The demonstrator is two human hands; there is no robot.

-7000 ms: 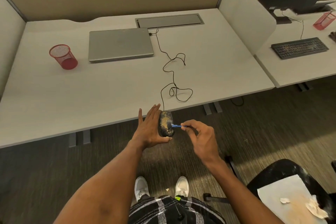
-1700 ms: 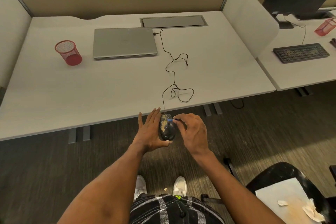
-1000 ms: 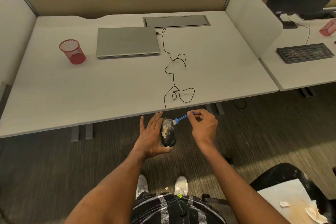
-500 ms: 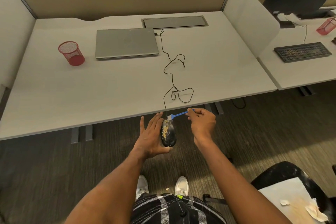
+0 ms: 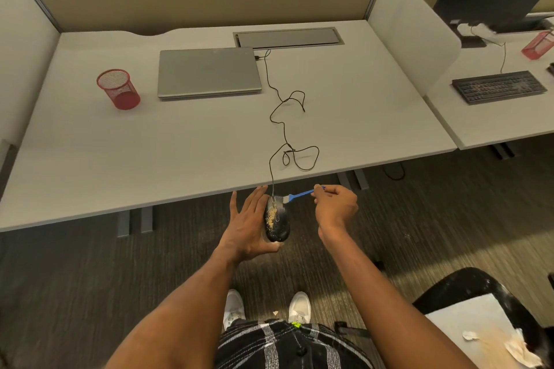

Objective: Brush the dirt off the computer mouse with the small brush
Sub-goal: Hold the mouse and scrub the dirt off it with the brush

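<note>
Centre frame, below grey laminate desk (image 5: 180, 159) edge: left hand (image 5: 245, 228), fingers straight, thumb hooked, holds dusty black oval computer mouse (image 5: 277, 222); right hand (image 5: 335, 207) pinches small blue plastic brush (image 5: 296, 196).

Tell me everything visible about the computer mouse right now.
The computer mouse is black, glossy, plastic-looking and oval, held in the air off the near edge of the desk. Tan grit speckles its left top. The left hand cradles it, fingers straight along its left side, thumb at its rear. Its black cable runs up onto the desk. Bristles of the small brush touch its front end.
</note>
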